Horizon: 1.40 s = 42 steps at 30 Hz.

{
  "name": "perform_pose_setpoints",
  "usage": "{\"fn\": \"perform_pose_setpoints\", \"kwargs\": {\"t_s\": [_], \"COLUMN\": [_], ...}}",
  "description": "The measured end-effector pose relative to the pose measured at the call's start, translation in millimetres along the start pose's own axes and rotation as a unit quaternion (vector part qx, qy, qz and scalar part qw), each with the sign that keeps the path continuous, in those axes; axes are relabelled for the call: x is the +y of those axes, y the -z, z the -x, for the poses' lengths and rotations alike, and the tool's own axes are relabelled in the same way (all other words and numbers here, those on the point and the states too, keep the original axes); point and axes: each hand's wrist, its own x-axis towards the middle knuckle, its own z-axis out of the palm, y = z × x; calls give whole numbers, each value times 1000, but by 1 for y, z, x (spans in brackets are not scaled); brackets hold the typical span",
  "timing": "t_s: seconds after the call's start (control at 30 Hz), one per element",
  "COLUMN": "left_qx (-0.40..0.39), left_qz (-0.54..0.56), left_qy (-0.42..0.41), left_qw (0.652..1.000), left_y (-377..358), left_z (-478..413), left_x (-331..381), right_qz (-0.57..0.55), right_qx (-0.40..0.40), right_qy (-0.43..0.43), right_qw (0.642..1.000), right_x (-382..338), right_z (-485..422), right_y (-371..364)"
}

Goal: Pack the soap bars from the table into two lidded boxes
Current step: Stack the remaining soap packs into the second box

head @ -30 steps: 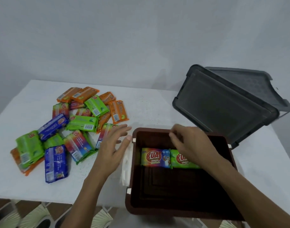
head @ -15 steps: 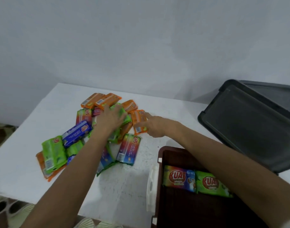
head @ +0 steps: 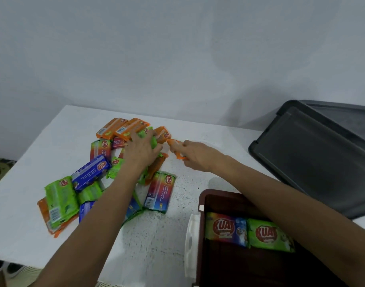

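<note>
- Left hand point(head: 143, 150) is out over the far side of the soap pile point(head: 107, 172), fingers curled round a green bar point(head: 151, 139); it is grasping the bar.
- A second ago this hand lay flat and released on the bench point(head: 43, 141) just left of the brown box point(head: 219, 200). Half a second ago it was already on top of the pile.
- Right hand point(head: 195, 155) is at the right edge of the pile, pinching an orange bar point(head: 177, 149) between thumb and fingertips. The bar is blurred and tilted up off the bench.
- A second ago the right hand was inside the brown box over the packed bars. Half a second ago it was already at the orange bar, which now sits higher in the fingers.
- The two hands are near each other, not touching.
- The brown box sits near right, lid off, with a white latch point(head: 191, 237) on its left wall.
- Box contents unchanged: a rainbow bar point(head: 226, 228) and a second green bar point(head: 269, 235) lie side by side, touching, against the far wall.
- A dark grey lid point(head: 312, 162) leans far right, behind the box, same as before.
- The rest of the pile is on the bench left of the box: a blue bar point(head: 91, 171) mid-left, a green wrapped bar point(head: 60, 198) near left, a striped bar point(head: 160, 191) nearest the box, and orange bars point(head: 123, 127) at the far edge.
- The view has swung left since a second ago, so the box is now cut off at the near right corner.
</note>
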Motion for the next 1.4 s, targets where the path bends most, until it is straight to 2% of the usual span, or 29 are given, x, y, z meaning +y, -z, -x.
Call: {"fn": "perform_pose_setpoints", "kwargs": {"t_s": [0.1, 0.17, 0.33, 0.43, 0.53, 0.67, 0.83, 0.93, 1.03, 1.07, 1.17, 1.4], "left_qx": [27, 45, 62, 57, 54, 45, 13, -3, -3, -2, 0, 0], "left_qz": [121, 214, 409, 500, 557, 576, 601, 612, 589, 580, 569, 554], "left_qy": [-24, -54, -124, -144, -158, -169, -157, -131, -127, -125, -116, -107], "left_qw": [992, 974, 902, 852, 814, 798, 784, 780, 798, 805, 814, 826], "left_y": [11, 20, 53, 67, 73, 64, 44, 31, 23, 20, 13, 11], "left_z": [14, 28, 80, 116, 150, 182, 201, 207, 209, 209, 207, 210], "left_x": [10, 17, 44, 65, 83, 96, 94, 90, 85, 83, 80, 76], "right_qz": [-70, -133, -304, -379, -449, -526, -560, -561, -544, -518, -322, -148], "right_qx": [91, 151, 231, 258, 267, 237, 166, 103, 58, 46, 27, 46], "right_qy": [-27, -32, -104, -107, -93, -110, -145, -158, -174, -178, -187, -205], "right_qw": [993, 979, 918, 882, 848, 810, 798, 806, 819, 835, 928, 966], "right_x": [3, 1, -11, -20, -30, -37, -32, -28, -28, -28, -24, -35], "right_z": [27, 55, 140, 189, 229, 265, 272, 265, 254, 250, 237, 238], "right_y": [15, 26, 40, 44, 44, 30, -8, -31, -43, -46, -56, -52]}}
